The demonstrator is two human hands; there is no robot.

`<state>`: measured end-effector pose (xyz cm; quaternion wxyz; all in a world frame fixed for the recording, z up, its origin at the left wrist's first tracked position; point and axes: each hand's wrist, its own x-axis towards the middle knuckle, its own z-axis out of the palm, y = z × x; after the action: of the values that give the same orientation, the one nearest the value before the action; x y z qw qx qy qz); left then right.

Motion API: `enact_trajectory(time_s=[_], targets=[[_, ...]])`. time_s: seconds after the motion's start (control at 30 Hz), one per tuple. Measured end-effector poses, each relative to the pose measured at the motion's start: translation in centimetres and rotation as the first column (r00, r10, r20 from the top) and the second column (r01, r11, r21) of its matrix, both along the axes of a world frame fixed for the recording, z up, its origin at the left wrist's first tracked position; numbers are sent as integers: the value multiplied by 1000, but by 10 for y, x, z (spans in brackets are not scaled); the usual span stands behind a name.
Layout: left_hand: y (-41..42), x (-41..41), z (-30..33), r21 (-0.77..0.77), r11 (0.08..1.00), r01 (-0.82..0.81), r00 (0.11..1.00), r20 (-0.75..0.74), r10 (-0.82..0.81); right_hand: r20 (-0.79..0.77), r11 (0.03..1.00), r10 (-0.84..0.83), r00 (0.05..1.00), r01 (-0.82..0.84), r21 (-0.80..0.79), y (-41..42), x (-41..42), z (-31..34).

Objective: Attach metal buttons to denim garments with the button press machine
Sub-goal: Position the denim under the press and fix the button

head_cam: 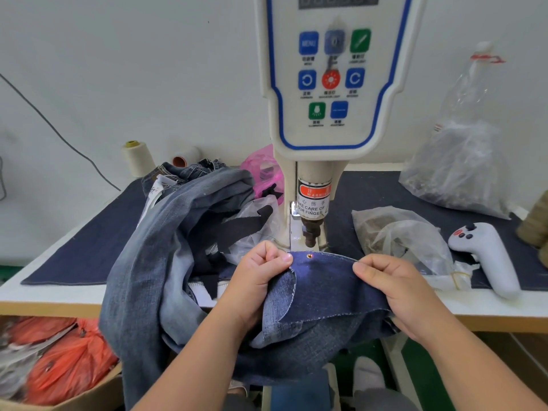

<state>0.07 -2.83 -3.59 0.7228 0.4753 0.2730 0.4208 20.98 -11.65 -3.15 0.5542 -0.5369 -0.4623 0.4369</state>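
Note:
A dark blue denim piece [323, 283] is stretched between both hands just in front of the button press machine [332, 84]. My left hand [261, 274] pinches its left edge. My right hand [394, 286] pinches its right edge. A small metal button [309, 256] shines near the top edge of the cloth, a little below and in front of the machine's dark punch head [310, 232]. The cloth hangs down over the table's front edge towards my lap.
A heap of faded jeans [178, 232] lies left of the machine, spilling off the table. Plastic bags [397, 235] and a large clear bag [456, 161] sit on the right, beside a white handheld controller [486, 256]. Thread cones [137, 157] stand at the back left. A box of orange bags [65, 357] sits below.

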Motion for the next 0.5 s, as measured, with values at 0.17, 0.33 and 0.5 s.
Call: enact_trajectory(time_s=[0.17, 0.33, 0.5], targets=[[-10, -12, 12, 217, 976, 5, 997, -70, 10, 117, 997, 8, 993, -16, 72, -17, -10, 8], [-7, -47, 41, 339, 880, 332, 844, -524, -116, 351, 984, 161, 923, -178, 19, -41, -35, 13], [-7, -61, 55, 155, 785, 600, 400, -908, -126, 499, 954, 292, 816, -211, -213, -42, -52, 4]])
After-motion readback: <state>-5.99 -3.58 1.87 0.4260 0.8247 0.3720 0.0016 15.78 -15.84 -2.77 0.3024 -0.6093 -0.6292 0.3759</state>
